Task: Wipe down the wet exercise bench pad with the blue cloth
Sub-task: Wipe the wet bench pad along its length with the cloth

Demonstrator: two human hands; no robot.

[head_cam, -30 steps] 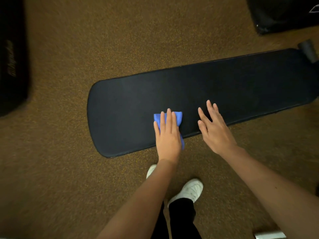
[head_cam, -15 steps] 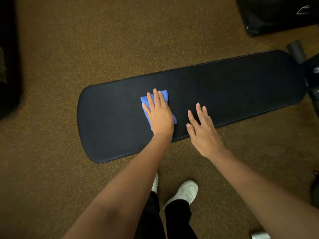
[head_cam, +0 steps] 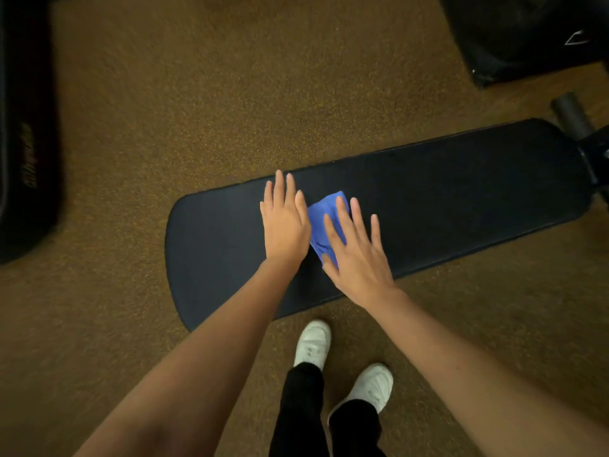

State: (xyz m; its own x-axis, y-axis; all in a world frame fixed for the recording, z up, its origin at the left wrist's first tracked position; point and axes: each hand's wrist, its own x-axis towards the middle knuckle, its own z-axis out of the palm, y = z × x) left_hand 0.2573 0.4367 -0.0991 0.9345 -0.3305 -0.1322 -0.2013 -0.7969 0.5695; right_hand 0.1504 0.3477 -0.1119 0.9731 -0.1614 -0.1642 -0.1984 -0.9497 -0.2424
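The long black bench pad [head_cam: 461, 199] lies slanted across the brown floor. Near the middle of the pad sits the crumpled blue cloth [head_cam: 324, 214]. My right hand [head_cam: 357, 255] lies flat over the cloth's right and lower part, fingers spread and thumb at its lower edge. My left hand [head_cam: 285, 222] rests flat on the pad just left of the cloth, fingers straight, its edge touching the cloth. Part of the cloth is hidden under my right hand.
My two white shoes [head_cam: 311, 343] stand on the speckled floor just in front of the pad. A black padded block [head_cam: 527, 34] sits at the far right, another dark piece of equipment [head_cam: 26, 143] at the left edge. A roller and bracket [head_cam: 573, 118] adjoin the pad's right end.
My left hand slid the cloth from the near edge toward the far side, then came off it to the left. My right hand moved left onto the cloth.
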